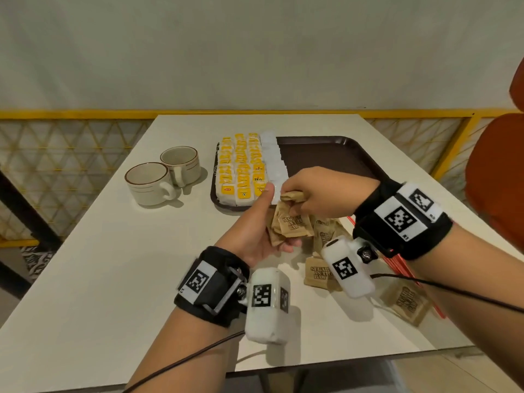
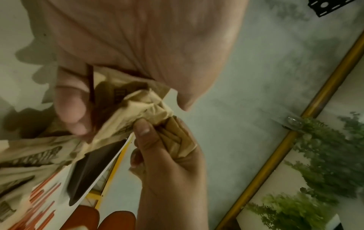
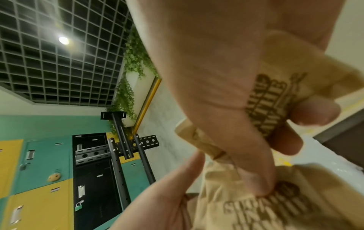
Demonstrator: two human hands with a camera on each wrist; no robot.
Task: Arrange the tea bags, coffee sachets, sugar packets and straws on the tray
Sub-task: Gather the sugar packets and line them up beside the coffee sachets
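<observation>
Tray (image 1: pixel 334 154) holds yellow tea bags (image 1: pixel 241 168) in rows at its left, white sachets (image 1: pixel 272 160) beside them; your left hand (image 1: pixel 255 234) grips creased brown sugar packets (image 1: pixel 292 225) above the worktop (image 1: pixel 113 265), your right hand (image 1: pixel 326 191) pinches one packet (image 1: pixel 293 196)

You sat in what looked like a café or canteen, white desk (image 1: pixel 113 265) with two ceramic cups (image 1: pixel 164 177), brown serving tray (image 1: pixel 340 151), orange chair (image 1: pixel 496 180), yellow railing (image 1: pixel 113 113), teal and yellow lockers (image 3: pixel 43 171), hanging greenery (image 3: pixel 133 62), grid ceiling (image 3: pixel 59 54).
</observation>
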